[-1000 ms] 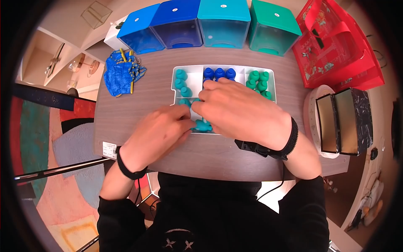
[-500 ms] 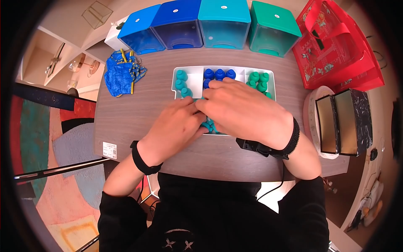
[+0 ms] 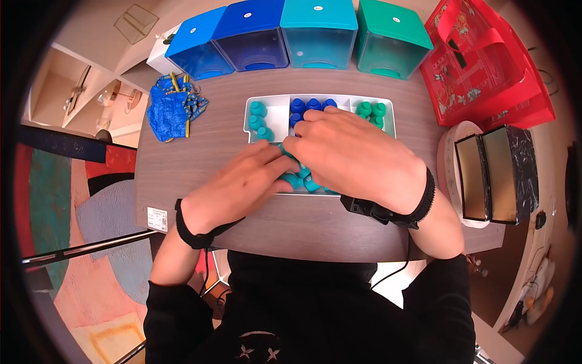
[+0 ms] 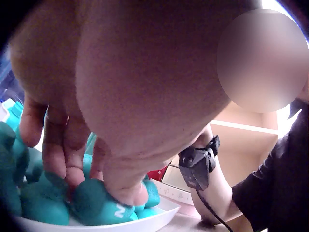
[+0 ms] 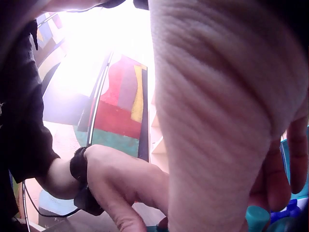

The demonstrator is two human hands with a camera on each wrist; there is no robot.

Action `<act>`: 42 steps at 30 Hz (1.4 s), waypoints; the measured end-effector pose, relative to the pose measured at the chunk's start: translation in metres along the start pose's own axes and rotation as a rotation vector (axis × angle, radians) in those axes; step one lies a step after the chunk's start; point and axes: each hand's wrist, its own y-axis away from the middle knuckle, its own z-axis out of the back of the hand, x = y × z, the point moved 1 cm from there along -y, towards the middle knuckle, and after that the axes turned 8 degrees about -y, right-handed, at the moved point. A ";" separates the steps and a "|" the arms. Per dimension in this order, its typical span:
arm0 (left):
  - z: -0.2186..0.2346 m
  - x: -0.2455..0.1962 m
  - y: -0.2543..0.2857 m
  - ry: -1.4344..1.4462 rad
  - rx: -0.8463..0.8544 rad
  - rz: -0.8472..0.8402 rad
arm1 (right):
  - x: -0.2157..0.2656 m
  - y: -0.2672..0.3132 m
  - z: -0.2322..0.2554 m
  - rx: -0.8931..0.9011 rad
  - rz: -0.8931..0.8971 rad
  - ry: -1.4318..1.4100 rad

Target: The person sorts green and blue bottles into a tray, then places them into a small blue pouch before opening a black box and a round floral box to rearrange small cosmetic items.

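Observation:
A white divided tray [image 3: 271, 104] holds small bottle-shaped pieces with narrow tops. My left hand [image 3: 237, 188] reaches into its front section, among teal pieces [image 3: 311, 184]. In the left wrist view, the thumb and fingers pinch a teal piece [image 4: 102, 203] marked with a white letter N. The right hand [image 3: 354, 148] arches over the tray's middle with bent fingers, right beside the left fingertips. Its fingertips are hidden from above, and I cannot tell whether they hold a piece. A teal piece [image 5: 258, 217] shows near its fingers in the right wrist view.
Teal pieces [image 3: 257, 121] stand at the tray's back left, dark blue pieces [image 3: 313, 105] in the middle, green pieces [image 3: 371, 111] at right. Behind are several coloured bins [image 3: 318, 39]. A blue bag [image 3: 168, 115] lies left; a red bag [image 3: 485, 67] and an open box [image 3: 506, 176] are right.
The left hand moved up and right toward the right hand, then eased slightly back left and down. The right hand stays over the tray. More teal pieces show between the hands now.

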 end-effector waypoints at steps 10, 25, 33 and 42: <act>0.040 0.009 0.009 0.116 -0.150 0.204 | 0.001 -0.001 0.003 -0.012 -0.008 0.017; 0.009 0.012 0.004 -0.096 -0.107 0.131 | 0.000 0.000 0.000 -0.047 0.003 -0.015; 0.004 0.011 -0.017 -0.211 -0.227 0.047 | 0.000 0.001 -0.001 -0.064 -0.012 0.010; -0.006 0.015 -0.022 -0.232 -0.182 0.069 | -0.001 0.002 0.001 -0.041 -0.022 0.018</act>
